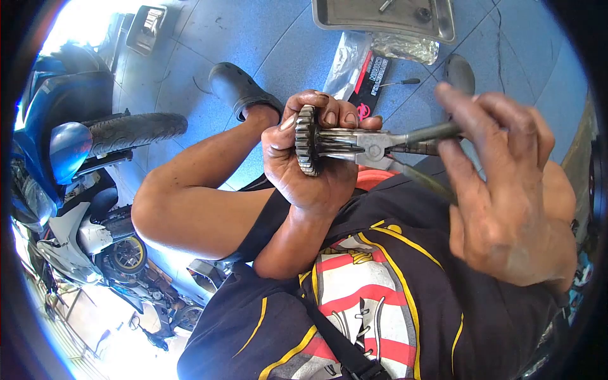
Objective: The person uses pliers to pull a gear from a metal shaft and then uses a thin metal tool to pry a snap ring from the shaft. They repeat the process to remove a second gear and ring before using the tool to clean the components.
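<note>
My left hand [311,171] is closed around a dark toothed gear [306,140], its fingers curled over the far side and the thumb side at the left. A ridged metal shaft [335,136] appears to extend from the gear toward the right. Pliers [375,151] meet this shaft, with their pivot just right of my left fingers; the exact contact of the tips is hard to make out. Their spread dark handles lie in my right hand [506,190], whose fingers are bent about them, partly blurred.
A metal tray [386,24] with small parts lies on the blue tiled floor at the top. Below it are a black-and-red package [375,82], clear plastic [347,63] and a screwdriver [405,82]. A smaller tray [145,30] and motorcycles [69,139] are at the left.
</note>
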A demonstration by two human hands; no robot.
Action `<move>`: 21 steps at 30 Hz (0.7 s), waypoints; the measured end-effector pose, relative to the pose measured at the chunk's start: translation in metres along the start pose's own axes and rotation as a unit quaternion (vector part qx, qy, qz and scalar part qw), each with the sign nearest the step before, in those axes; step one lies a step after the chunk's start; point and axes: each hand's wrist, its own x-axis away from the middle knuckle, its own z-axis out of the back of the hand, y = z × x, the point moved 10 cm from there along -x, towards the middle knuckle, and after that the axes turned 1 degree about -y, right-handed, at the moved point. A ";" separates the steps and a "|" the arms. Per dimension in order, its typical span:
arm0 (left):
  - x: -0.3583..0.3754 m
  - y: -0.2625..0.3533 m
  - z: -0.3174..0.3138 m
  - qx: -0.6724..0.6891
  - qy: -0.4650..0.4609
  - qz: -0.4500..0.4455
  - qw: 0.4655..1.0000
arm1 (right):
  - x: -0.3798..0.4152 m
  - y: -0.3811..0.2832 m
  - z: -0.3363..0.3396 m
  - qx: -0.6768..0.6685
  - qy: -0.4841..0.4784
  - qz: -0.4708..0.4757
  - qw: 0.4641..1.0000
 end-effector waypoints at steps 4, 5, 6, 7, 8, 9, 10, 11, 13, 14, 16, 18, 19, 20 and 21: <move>0.001 0.002 0.005 -0.036 0.025 -0.004 0.999 | 0.003 -0.007 -0.004 -0.047 -0.012 0.016 0.999; 0.001 0.002 0.004 -0.036 0.024 -0.004 0.999 | 0.003 -0.008 -0.006 -0.020 -0.020 0.025 0.999; 0.001 0.000 0.004 -0.034 0.027 -0.002 0.999 | 0.003 -0.005 -0.006 -0.019 -0.019 0.024 0.999; 0.001 -0.001 0.004 -0.032 0.029 -0.001 0.999 | 0.005 0.001 -0.009 -0.058 -0.036 0.015 0.998; 0.001 -0.001 0.006 -0.031 0.027 -0.001 0.999 | 0.006 0.006 -0.012 -0.095 -0.052 0.007 0.994; 0.001 0.003 0.007 -0.053 0.019 -0.013 0.998 | 0.006 0.011 -0.013 -0.092 -0.050 0.007 0.994; 0.000 0.007 0.007 -0.076 0.011 -0.027 0.997 | 0.007 0.014 -0.017 -0.129 -0.069 0.010 0.989; 0.001 0.008 0.005 -0.076 0.008 -0.030 0.997 | 0.006 0.016 -0.021 -0.166 -0.088 0.014 0.982; 0.003 0.011 0.001 -0.112 0.021 -0.037 0.993 | 0.005 0.020 -0.024 -0.179 -0.104 0.026 0.978; 0.003 0.012 0.002 -0.122 0.012 -0.034 0.992 | 0.005 0.021 -0.026 -0.194 -0.122 0.036 0.973; 0.004 0.010 -0.004 -0.117 0.013 -0.025 0.993 | 0.006 0.026 -0.027 -0.227 -0.140 0.033 0.963; 0.005 0.007 -0.008 -0.112 0.015 -0.014 0.994 | 0.008 0.030 -0.027 -0.262 -0.160 0.028 0.951; 0.006 0.004 -0.007 -0.102 0.021 0.007 0.995 | 0.011 0.033 -0.033 -0.283 -0.202 0.017 0.937; 0.006 0.000 -0.006 -0.092 0.028 0.027 0.995 | 0.015 0.033 -0.040 -0.305 -0.244 0.006 0.921; 0.006 0.000 -0.004 -0.092 0.029 0.028 0.995 | 0.016 0.034 -0.042 -0.305 -0.244 0.006 0.920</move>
